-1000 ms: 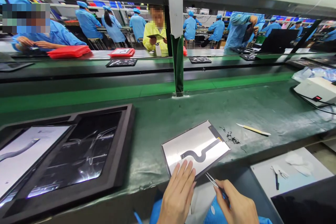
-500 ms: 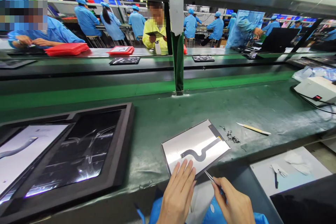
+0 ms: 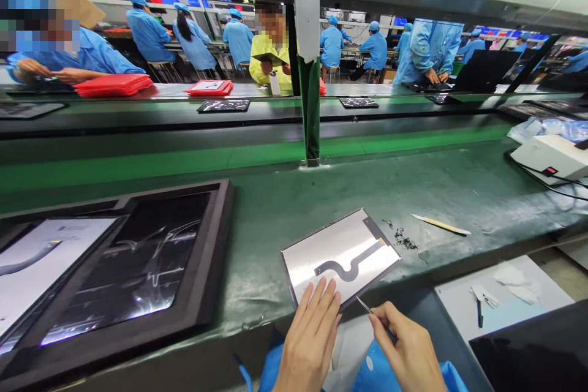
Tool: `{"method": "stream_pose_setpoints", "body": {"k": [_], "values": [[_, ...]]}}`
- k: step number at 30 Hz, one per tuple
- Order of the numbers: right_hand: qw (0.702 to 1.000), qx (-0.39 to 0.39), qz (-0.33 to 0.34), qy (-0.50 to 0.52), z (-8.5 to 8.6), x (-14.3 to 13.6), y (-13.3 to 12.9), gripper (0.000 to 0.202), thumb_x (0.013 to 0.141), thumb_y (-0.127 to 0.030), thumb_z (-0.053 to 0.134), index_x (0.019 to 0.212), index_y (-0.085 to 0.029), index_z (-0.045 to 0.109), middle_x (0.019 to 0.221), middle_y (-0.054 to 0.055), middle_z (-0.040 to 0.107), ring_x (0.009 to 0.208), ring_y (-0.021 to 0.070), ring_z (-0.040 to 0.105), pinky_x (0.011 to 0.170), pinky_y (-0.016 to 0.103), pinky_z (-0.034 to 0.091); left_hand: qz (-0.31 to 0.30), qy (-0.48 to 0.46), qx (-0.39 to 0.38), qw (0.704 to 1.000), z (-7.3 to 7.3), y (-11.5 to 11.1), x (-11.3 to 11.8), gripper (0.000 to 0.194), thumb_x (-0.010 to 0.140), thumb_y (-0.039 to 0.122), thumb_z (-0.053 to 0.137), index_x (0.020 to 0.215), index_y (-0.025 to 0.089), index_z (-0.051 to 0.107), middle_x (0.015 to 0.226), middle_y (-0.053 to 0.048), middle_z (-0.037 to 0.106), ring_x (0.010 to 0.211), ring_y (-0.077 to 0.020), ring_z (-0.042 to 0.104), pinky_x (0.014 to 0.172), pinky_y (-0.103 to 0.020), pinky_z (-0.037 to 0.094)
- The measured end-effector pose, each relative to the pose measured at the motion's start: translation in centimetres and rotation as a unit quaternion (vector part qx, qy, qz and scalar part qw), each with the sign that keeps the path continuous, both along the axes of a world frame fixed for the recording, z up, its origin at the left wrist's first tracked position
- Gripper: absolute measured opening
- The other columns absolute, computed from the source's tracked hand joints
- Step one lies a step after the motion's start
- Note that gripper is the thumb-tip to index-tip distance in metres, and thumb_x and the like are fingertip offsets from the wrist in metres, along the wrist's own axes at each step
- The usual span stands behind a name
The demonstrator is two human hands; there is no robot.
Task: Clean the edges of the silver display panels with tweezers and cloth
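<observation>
While the left hand (image 3: 309,337) lies palm down over the near left corner of a silver-backed display panel (image 3: 337,245), the right hand (image 3: 404,343) holds metal tweezers (image 3: 364,305) at the bottom of the frame. The left grip is unclenched, its fingers extended across the panel; the right grip is clamped on the tweezers, thumb against forefinger. Their tip points at the panel's near edge, just beside it; whether it touches, I cannot tell.

The panel rests on the green bench (image 3: 266,214), just right of the lower centre of the frame, with a curved grey ribbon cable (image 3: 353,271) across its back. Dark scraps (image 3: 405,240) lie near its right corner, and farther right is a slim knife (image 3: 441,224) with a yellow handle.

A black foam tray (image 3: 219,251) fills the lower left, carrying a glossy dark sheet (image 3: 142,257) and a second panel (image 3: 48,272) with a similar cable. A white box (image 3: 546,156) with a red switch sits at the right edge. Beyond the bench, in the upper centre, a co-worker in yellow (image 3: 258,67) holds a dark flat piece (image 3: 270,59).
</observation>
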State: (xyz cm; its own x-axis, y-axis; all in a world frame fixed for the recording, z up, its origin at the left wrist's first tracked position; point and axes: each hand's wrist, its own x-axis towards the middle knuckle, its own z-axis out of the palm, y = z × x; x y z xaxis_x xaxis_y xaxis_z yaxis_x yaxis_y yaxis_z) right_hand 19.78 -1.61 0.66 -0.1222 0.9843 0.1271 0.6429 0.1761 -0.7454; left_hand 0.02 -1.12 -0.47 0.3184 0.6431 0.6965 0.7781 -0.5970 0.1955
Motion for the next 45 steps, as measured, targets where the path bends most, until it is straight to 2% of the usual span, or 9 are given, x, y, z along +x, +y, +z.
{"method": "stream_pose_setpoints", "body": {"k": [2, 4, 7, 12, 18, 29, 38, 45], "values": [[0.987, -0.127, -0.011, 0.096, 0.1, 0.1, 0.6, 0.039, 0.095, -0.052, 0.05, 0.074, -0.021, 0.06, 0.059, -0.001, 0.064, 0.045, 0.012, 0.056, 0.045, 0.02, 0.042, 0.001, -0.002, 0.003, 1.0, 0.0, 0.0, 0.0, 0.034, 0.094, 0.0, 0.05, 0.126, 0.005, 0.06, 0.127, -0.014, 0.068, 0.134, -0.0241, 0.053, 0.114, -0.042, 0.041], [0.952, -0.238, -0.017, 0.19, 0.0, 0.3, 1.1, 0.044, 0.088, -0.061, 0.056, 0.072, -0.02, 0.057, 0.056, -0.003, 0.059, 0.036, 0.0078, 0.044, 0.038, 0.02, 0.033, 0.003, -0.003, 0.006, 1.0, 0.0, -0.1, 0.0, 0.034, 0.094, 0.0, 0.05, 0.126, 0.005, 0.06, 0.128, -0.014, 0.068, 0.134, -0.0244, 0.053, 0.114, -0.043, 0.042], [0.911, -0.306, -0.024, 0.275, -0.1, 0.3, 1.7, 0.047, 0.08, -0.063, 0.065, 0.069, -0.019, 0.054, 0.053, -0.004, 0.055, 0.034, 0.0038, 0.034, 0.038, 0.02, 0.023, 0.002, -0.001, 0.005, 1.0, -0.1, -0.1, 0.0, 0.034, 0.094, 0.0, 0.05, 0.126, 0.005, 0.06, 0.128, -0.015, 0.067, 0.134, -0.0252, 0.052, 0.113, -0.043, 0.043], [0.886, -0.332, -0.026, 0.322, 0.3, 0.1, 2.0, 0.045, 0.076, -0.059, 0.069, 0.064, -0.019, 0.051, 0.049, -0.007, 0.051, 0.034, 0.0014, 0.028, 0.039, 0.02, 0.016, 0.006, -0.001, 0.007, 1.0, -0.1, -0.1, 0.0, 0.033, 0.094, 0.0, 0.049, 0.125, 0.006, 0.061, 0.127, -0.014, 0.068, 0.133, -0.0245, 0.053, 0.113, -0.043, 0.043], [0.87, -0.355, -0.004, 0.341, 0.5, 0.1, 2.4, 0.044, 0.072, -0.058, 0.071, 0.064, -0.019, 0.051, 0.048, -0.007, 0.05, 0.032, 0.0004, 0.025, 0.037, 0.02, 0.012, 0.009, 0.005, 0.005, 1.0, -0.2, -0.1, 0.0, 0.033, 0.094, 0.001, 0.049, 0.125, 0.005, 0.06, 0.127, -0.014, 0.069, 0.132, -0.0247, 0.054, 0.112, -0.043, 0.044], [0.867, -0.368, 0.01, 0.335, 0.5, -0.1, 2.2, 0.05, 0.069, -0.064, 0.072, 0.063, -0.02, 0.049, 0.046, -0.008, 0.048, 0.031, 0.0003, 0.024, 0.036, 0.019, 0.013, 0.007, -0.009, -0.01, 1.0, -0.3, -0.2, 0.0, 0.036, 0.094, 0.001, 0.049, 0.129, 0.008, 0.058, 0.129, -0.012, 0.068, 0.134, -0.0232, 0.053, 0.114, -0.042, 0.042], [0.87, -0.368, 0.032, 0.326, 0.5, 0.1, 1.4, 0.047, 0.075, -0.06, 0.07, 0.065, -0.019, 0.049, 0.048, -0.008, 0.05, 0.032, 0.0004, 0.026, 0.037, 0.019, 0.014, 0.058, -0.01, -0.082, 0.995, -1.3, -0.8, -0.3, 0.053, 0.098, 0.013, 0.05, 0.149, 0.012, 0.038, 0.142, -0.009, 0.058, 0.139, -0.0238, 0.045, 0.11, -0.037, 0.048], [0.863, -0.383, 0.056, 0.325, 0.9, -0.4, 1.0, 0.046, 0.076, -0.058, 0.07, 0.066, -0.02, 0.048, 0.048, -0.008, 0.05, 0.033, 0.0001, 0.024, 0.036, 0.018, 0.016, 0.058, -0.016, -0.083, 0.995, -1.4, -0.7, -0.3, 0.055, 0.098, 0.014, 0.051, 0.151, 0.015, 0.036, 0.142, -0.008, 0.058, 0.137, -0.0231, 0.048, 0.112, -0.036, 0.046]]}}
